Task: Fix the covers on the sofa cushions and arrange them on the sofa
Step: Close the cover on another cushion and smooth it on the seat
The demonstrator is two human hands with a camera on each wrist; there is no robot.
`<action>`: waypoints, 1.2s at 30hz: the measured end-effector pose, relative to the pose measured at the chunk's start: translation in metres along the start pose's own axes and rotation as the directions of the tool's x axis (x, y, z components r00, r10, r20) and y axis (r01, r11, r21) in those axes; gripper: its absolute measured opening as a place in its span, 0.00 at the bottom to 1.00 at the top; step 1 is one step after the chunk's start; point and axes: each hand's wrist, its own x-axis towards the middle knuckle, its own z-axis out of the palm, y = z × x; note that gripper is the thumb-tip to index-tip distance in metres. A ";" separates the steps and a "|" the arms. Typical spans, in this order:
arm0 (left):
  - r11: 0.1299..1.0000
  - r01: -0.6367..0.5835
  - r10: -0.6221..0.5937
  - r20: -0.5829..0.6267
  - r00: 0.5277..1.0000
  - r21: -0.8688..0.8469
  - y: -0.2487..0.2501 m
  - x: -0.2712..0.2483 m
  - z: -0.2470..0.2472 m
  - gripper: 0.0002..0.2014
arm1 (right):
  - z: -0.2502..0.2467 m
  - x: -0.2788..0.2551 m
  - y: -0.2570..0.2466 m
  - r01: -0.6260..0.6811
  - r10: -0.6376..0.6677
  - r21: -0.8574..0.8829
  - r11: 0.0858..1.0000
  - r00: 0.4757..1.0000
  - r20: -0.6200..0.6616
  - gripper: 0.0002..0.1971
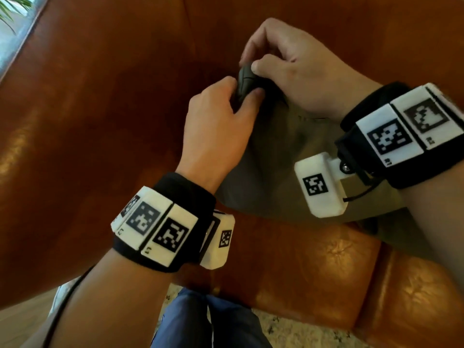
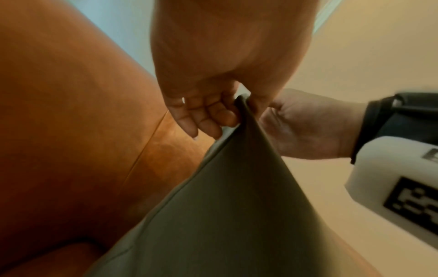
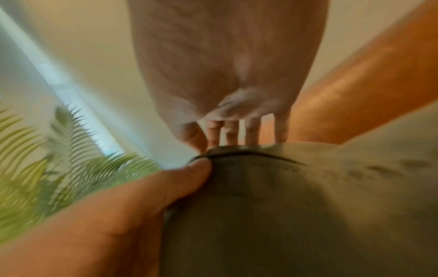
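A grey-green cushion cover stands on the seat of the brown leather sofa, one corner pulled up. My left hand pinches that raised corner from the left with thumb and fingers. My right hand pinches the same corner from above, just beyond the left. In the left wrist view the cover rises to a point between my left hand and right hand. In the right wrist view the right hand holds the cover's dark edge, with the left thumb pressed against it.
The sofa's front cushion edge runs below the cover. My knee in blue trousers stands over a speckled rug. A leafy plant and a window lie to the left.
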 end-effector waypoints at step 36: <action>0.988 0.151 -0.156 -0.197 0.968 -0.042 -0.011 0.017 0.027 0.13 | 0.010 -0.174 0.136 -0.600 0.484 -0.102 0.793 0.723 -0.493 0.26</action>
